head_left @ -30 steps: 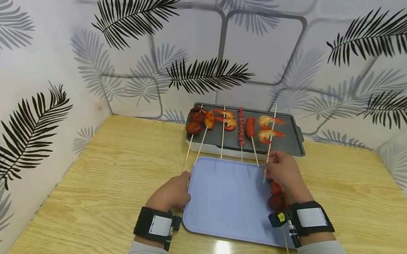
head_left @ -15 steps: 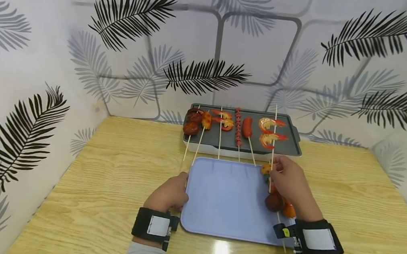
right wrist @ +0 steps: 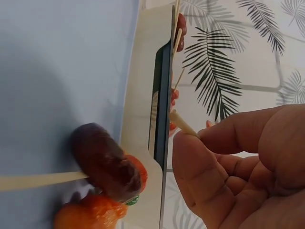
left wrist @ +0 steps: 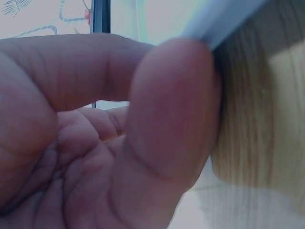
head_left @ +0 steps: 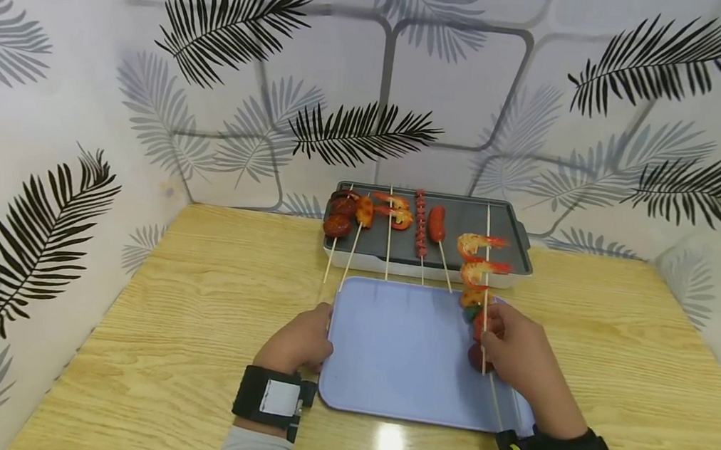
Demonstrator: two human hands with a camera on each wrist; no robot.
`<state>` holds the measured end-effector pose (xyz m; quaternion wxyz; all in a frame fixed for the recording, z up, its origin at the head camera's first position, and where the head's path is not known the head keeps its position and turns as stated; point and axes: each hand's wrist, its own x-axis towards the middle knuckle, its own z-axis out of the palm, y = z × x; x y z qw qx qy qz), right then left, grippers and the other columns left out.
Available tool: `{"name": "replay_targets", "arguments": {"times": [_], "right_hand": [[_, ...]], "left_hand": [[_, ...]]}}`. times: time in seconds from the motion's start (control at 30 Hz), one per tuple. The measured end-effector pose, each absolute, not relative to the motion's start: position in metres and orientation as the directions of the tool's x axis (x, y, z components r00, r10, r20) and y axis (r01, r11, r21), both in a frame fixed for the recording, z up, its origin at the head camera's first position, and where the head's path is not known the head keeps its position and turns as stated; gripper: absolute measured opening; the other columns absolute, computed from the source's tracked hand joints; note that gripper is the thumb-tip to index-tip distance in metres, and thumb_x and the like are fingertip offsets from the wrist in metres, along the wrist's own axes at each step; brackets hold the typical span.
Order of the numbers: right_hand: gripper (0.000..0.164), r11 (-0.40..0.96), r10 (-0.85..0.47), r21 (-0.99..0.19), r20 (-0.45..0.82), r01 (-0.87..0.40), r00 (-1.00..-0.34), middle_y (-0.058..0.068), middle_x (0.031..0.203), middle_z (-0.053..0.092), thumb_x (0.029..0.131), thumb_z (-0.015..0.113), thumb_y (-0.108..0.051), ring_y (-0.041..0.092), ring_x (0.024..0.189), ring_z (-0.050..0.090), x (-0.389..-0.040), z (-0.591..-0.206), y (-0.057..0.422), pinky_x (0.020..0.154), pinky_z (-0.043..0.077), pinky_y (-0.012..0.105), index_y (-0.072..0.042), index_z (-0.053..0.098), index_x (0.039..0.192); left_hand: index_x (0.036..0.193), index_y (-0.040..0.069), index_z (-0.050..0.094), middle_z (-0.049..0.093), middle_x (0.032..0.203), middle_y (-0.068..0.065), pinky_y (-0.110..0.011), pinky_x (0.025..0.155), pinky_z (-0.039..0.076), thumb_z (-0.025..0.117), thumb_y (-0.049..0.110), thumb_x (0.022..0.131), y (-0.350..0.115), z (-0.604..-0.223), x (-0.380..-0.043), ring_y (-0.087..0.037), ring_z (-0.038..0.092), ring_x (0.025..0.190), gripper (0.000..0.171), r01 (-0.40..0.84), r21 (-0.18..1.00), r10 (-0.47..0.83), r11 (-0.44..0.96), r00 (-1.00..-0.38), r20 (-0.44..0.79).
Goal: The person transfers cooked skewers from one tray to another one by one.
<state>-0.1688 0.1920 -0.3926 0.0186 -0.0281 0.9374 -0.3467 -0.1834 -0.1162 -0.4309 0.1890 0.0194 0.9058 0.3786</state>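
Observation:
My right hand pinches the bare wooden stick of a shrimp skewer between thumb and fingers. Two orange shrimp sit on its far half, over the near edge of the grill pan and the tray. In the right wrist view the stick's end pokes out past the thumb. My left hand grips the left rim of a pale blue tray, its thumb in front in the left wrist view. Under my right hand, a skewer with dark brown, orange and green pieces lies on the tray's right side.
On the pan's left and middle lie several skewers: brown round pieces, a yellow-orange piece, shrimp, a thin red strip and a sausage. Their sticks overhang the pan's front. A patterned wall stands behind the wooden table.
My right hand has drawn the shrimp skewer toward me, from over the pan to the tray's far right part. My left hand stays on the tray's rim.

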Motion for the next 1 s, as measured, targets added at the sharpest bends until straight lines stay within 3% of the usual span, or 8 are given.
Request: {"name": "replay_targets", "arguments": {"times": [0.17,0.4,1.0], "right_hand": [[0.029,0.788,-0.093,-0.611,-0.007,-0.07,-0.996,0.009,0.09,0.066,0.088,0.057,-0.003,0.018,0.072,0.059,-0.156,-0.399,0.198,0.059,0.048,0.032,0.007,0.06,0.115],[0.03,0.771,-0.107,-0.635,-0.048,-0.052,-0.993,0.007,0.086,0.064,0.089,0.057,-0.002,0.014,0.064,0.059,-0.144,-0.403,0.203,0.055,0.047,0.032,0.009,0.057,0.117],[0.026,0.766,-0.112,-0.641,-0.06,-0.048,-0.992,0.005,0.079,0.063,0.085,0.06,0.001,0.014,0.06,0.058,-0.135,-0.415,0.197,0.052,0.046,0.029,0.008,0.061,0.109]], "left_hand": [[0.145,-0.01,0.035,0.061,0.089,-0.018,-0.029,0.045,0.046,0.054,-0.012,0.081,-0.115,-0.431,-0.184,-0.021,0.059,0.051,0.067,-0.104,0.694,0.181,0.712,-0.928,-0.325],[0.145,-0.009,0.037,0.063,0.097,-0.021,-0.03,0.046,0.046,0.055,-0.011,0.083,-0.115,-0.432,-0.184,-0.022,0.06,0.054,0.064,-0.136,0.679,0.154,0.721,-0.924,-0.349],[0.145,-0.007,0.037,0.058,0.085,-0.014,-0.029,0.048,0.047,0.056,-0.009,0.086,-0.116,-0.431,-0.184,-0.021,0.061,0.055,0.063,-0.132,0.697,0.174,0.704,-0.921,-0.35]]}}
